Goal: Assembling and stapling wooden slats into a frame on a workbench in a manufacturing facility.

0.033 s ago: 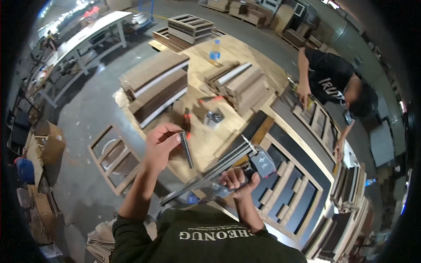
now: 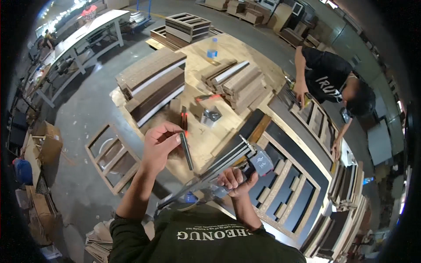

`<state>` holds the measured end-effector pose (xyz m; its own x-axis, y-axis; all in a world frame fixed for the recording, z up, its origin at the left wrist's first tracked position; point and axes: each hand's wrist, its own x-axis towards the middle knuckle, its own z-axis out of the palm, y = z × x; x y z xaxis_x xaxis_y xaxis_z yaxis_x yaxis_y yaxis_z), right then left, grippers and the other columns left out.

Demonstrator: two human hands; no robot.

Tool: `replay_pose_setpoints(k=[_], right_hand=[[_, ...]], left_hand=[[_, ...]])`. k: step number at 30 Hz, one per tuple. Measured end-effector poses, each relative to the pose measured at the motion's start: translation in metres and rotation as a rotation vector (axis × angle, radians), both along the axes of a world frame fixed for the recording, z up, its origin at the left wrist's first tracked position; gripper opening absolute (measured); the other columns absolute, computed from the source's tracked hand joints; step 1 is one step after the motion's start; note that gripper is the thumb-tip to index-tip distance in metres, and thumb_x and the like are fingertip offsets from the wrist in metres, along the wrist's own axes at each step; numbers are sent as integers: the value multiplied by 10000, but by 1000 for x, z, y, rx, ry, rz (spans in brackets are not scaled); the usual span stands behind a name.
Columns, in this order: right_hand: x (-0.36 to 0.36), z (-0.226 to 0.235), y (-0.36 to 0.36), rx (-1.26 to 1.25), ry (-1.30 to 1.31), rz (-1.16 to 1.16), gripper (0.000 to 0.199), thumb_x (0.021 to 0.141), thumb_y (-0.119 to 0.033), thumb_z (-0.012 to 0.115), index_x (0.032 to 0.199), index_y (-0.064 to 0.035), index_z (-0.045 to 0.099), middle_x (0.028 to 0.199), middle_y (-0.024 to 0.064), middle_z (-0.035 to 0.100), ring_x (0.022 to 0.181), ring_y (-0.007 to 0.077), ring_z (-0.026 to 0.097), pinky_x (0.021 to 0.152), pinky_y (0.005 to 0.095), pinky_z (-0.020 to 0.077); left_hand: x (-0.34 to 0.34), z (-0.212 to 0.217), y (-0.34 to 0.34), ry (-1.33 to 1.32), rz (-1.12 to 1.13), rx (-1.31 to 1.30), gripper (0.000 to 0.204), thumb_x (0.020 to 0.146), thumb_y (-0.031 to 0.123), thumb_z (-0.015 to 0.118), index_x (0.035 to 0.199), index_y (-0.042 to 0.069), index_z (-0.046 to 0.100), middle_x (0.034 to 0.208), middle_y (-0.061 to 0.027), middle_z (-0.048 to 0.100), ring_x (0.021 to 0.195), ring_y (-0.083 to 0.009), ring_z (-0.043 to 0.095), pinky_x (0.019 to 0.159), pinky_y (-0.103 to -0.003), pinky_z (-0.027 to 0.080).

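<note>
Between thumb and fingertips, my left hand (image 2: 163,139) pinches a thin dark strip of nails (image 2: 187,152), its free end pointing down toward me. My right hand (image 2: 234,180) grips the handle of a nail gun (image 2: 260,164) with a grey head. The gun's long metal magazine (image 2: 212,171) slants down to the left, and its lower end is in front of my body. The strip is held apart from the magazine, above its left part. A small open box (image 2: 211,116) with dark contents stands on the plywood table (image 2: 232,44) beyond the gun.
Stacked wooden boards (image 2: 151,72) and a pile of slats (image 2: 239,85) lie on the table, near red-and-black cutters (image 2: 184,117) and a bottle (image 2: 212,48). A slatted wooden frame (image 2: 280,206) lies to my right. Beyond it, a co-worker (image 2: 326,70) leans over another frame (image 2: 313,114).
The view has shifted slightly. Both hands keep their holds on the strip and the nail gun, with hardly any visible movement.
</note>
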<state>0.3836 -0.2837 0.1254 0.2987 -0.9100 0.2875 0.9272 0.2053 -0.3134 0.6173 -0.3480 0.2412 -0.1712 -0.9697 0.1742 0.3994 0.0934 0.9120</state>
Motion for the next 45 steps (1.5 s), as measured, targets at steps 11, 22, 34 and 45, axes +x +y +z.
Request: replay_pose_setpoints(k=[11, 22, 34, 45], right_hand=[[-12, -1, 10, -164, -177, 145, 709, 614, -802, 580, 734, -104, 583, 552, 13, 504, 553, 171, 524, 745, 399, 482], [-16, 1, 9, -178, -352, 66, 778, 619, -767, 619, 957, -67, 614, 539, 11, 495, 501, 163, 518, 674, 434, 500], [-65, 18, -30, -179, -658, -215, 574, 755, -658, 597, 811, -88, 584, 679, 6, 559, 570, 110, 543, 635, 326, 483], [-26, 8, -14, 31, -720, -27, 533, 744, -674, 596, 696, -154, 489, 523, -57, 469, 545, 80, 510, 709, 312, 466]], left_hand=[[-54, 40, 19, -181, -211, -215, 100, 819, 13, 613, 915, -7, 595, 796, 1, 597, 685, -23, 519, 606, -172, 416], [-71, 50, 19, -414, -162, -394, 108, 769, 41, 644, 855, -13, 604, 732, -30, 619, 643, -60, 572, 581, -205, 460], [-38, 61, 13, -104, 118, -273, 49, 826, 16, 528, 873, 10, 515, 742, -34, 544, 636, -74, 525, 600, -214, 445], [-51, 70, 1, -156, -31, -251, 105, 830, -17, 553, 933, -9, 540, 823, -41, 564, 684, -82, 562, 619, -221, 479]])
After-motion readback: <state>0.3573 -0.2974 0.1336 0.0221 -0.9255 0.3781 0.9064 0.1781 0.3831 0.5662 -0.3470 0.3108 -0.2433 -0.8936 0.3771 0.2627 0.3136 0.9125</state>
